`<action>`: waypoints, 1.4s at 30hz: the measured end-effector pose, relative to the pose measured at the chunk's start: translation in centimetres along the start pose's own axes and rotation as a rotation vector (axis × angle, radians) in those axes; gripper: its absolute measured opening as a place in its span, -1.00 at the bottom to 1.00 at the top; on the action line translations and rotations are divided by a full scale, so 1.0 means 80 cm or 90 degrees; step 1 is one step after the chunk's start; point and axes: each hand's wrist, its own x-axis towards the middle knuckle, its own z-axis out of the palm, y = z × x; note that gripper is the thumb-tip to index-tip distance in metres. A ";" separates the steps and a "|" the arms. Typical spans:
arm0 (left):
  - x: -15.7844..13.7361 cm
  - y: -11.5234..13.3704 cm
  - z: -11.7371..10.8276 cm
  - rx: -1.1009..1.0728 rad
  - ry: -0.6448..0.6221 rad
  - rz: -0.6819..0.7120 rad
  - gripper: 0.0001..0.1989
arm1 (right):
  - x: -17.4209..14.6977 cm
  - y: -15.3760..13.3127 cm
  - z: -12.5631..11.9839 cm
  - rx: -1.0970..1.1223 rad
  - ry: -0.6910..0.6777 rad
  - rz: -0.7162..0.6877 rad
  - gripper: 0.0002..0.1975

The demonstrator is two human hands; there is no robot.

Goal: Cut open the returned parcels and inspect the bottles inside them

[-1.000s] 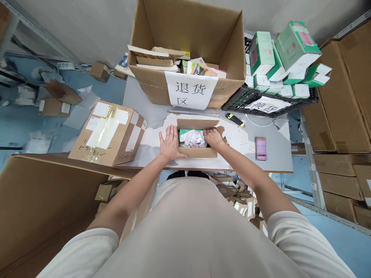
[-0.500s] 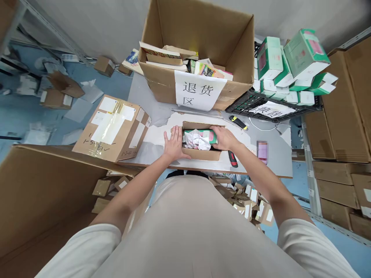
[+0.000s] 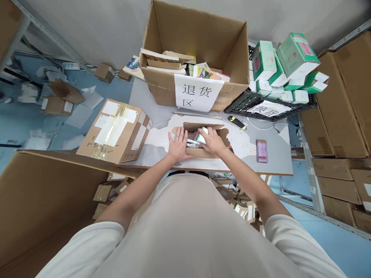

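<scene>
my left hand (image 3: 177,146) is lying with its fingers slightly apart, palm down against the left end of a small, open, brown cardboard box (image 3: 204,153), clamping nothing, and my right hand (image 3: 213,141) is closing its thumb and fingers around a green-and-white printed paperboard carton (image 3: 202,133). the carton is sitting tilted inside the opening of the box, in the middle of the grey flat-topped table (image 3: 249,133), and some whitish crumpled paper (image 3: 193,144) is lying just beside it; how deep its lower end is reaching i cannot tell, since my fingers and the box wall are hiding it. to be doing this well, i judge, i should be bracing the box firmly with the left palm without bending its wall, and be gripping the carton by its stiff sides, squeezing lightly so the paperboard isn't denting. i should also be guiding it slowly at that slant, because its corners could be catching on the flaps or the paper.
</scene>
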 end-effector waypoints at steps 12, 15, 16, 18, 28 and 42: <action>0.029 -0.006 0.004 -0.041 0.001 -0.034 0.29 | -0.021 0.049 -0.116 0.058 0.152 -0.054 -0.23; 0.045 -0.010 -0.001 -0.047 0.002 -0.059 0.31 | -0.060 0.056 -0.169 0.021 0.210 -0.035 -0.28; 0.053 -0.012 -0.003 -0.051 0.003 -0.069 0.32 | -0.078 0.057 -0.187 0.010 0.230 -0.034 -0.29; 0.071 -0.019 -0.010 -0.062 0.005 -0.083 0.33 | -0.118 0.055 -0.216 -0.004 0.253 -0.036 -0.29; 0.041 -0.011 -0.034 -0.162 0.097 0.067 -0.09 | -0.125 -0.013 -0.047 -0.024 -0.007 -0.113 -0.41; -0.013 0.031 0.018 -0.446 0.003 0.230 -0.02 | -0.118 0.007 0.067 0.555 0.138 -0.056 -0.27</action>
